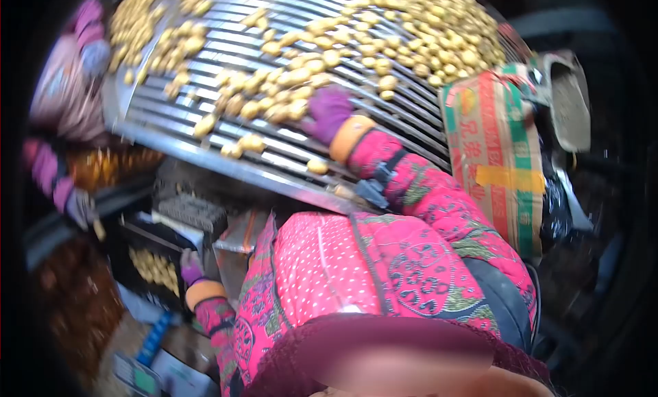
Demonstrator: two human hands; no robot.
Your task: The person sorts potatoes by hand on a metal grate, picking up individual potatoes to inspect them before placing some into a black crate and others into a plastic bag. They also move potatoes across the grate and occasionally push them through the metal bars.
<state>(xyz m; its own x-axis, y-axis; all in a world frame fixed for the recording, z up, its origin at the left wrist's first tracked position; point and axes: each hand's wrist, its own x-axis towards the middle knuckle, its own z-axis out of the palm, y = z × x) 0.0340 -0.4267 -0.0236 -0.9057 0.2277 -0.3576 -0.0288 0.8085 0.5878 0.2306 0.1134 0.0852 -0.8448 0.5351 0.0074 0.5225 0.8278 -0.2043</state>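
Observation:
My right hand (329, 112), in a purple glove with an orange cuff, reaches over the slatted metal table (404, 126). It touches the near edge of a cluster of yellow potatoes (281, 88); its fingers are blurred, and I cannot tell how they are bent. Low on the left, my left hand (191, 267), also gloved in purple, is at the right edge of a black container (130, 236) with small potatoes (156, 270) inside. Its fingers are too small and blurred to read.
At the left, a co-worker's gloved hands (96, 57) show, one near the table's metal rim (205, 157). A printed sack (493, 164) stands right of the table beside a grey scoop-like container (570, 102). A device with a green screen (145, 380) lies at the lower left.

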